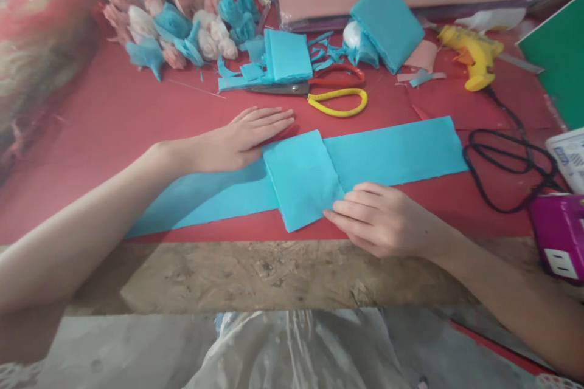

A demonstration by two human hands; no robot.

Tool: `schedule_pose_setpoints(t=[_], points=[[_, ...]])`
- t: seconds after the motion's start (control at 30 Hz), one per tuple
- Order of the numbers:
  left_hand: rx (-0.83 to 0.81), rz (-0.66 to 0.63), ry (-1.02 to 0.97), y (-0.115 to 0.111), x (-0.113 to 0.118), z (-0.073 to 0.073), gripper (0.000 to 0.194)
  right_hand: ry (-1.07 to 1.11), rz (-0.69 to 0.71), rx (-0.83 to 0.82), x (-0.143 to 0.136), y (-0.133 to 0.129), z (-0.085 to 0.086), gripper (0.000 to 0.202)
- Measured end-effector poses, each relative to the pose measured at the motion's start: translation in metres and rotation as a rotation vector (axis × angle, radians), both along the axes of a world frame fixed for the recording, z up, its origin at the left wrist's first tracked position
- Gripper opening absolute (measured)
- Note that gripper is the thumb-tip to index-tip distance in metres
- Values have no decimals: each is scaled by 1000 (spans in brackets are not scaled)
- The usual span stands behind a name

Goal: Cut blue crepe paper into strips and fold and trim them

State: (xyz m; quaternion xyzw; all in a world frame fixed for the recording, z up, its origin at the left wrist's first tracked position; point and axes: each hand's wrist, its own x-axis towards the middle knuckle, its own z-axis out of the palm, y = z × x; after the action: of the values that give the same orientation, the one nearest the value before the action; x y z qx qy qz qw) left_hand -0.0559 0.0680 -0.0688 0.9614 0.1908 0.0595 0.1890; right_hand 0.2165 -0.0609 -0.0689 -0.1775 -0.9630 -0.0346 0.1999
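Note:
A long strip of bright blue crepe paper (pixel 401 152) lies across the red table covering in front of me. Across its middle sits a folded square of the same blue paper (pixel 301 179), set at a slight slant. My left hand (pixel 241 140) rests flat with fingers stretched out, on the strip's upper edge beside the square's left side. With fingers curled together, my right hand (pixel 383 219) pinches the square's lower right edge. Scissors (pixel 298 89) with one red and one yellow handle lie beyond the square, touched by neither hand.
Paper flowers (pixel 173 21) in blue, pink and white are heaped at the back left. Behind the scissors are a blue paper stack (pixel 288 55) and scraps; another blue stack (pixel 387 24) leans farther right. A yellow glue gun (pixel 474 55), its black cord (pixel 497 209) and a purple box (pixel 559 225) occupy the right.

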Motion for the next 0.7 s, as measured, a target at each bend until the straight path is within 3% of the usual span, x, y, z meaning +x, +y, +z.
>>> schedule_pose_setpoints(t=[0.1,0.23,0.37,0.53,0.7], points=[[-37,7,-12,0,-1,12,55,8,-1,-37,-1,0,-1,26],[5,112,-29,-6,3,24,45,7,-12,-62,-1,-1,-2,26],[158,179,-196,-42,22,29,40,-4,-17,-73,0,-1,-3,26],[308,56,57,-95,48,14,48,-15,-30,-74,-1,0,-4,24],[338,35,158,-92,48,-2,63,-16,-21,-100,-1,-1,-3,24]])
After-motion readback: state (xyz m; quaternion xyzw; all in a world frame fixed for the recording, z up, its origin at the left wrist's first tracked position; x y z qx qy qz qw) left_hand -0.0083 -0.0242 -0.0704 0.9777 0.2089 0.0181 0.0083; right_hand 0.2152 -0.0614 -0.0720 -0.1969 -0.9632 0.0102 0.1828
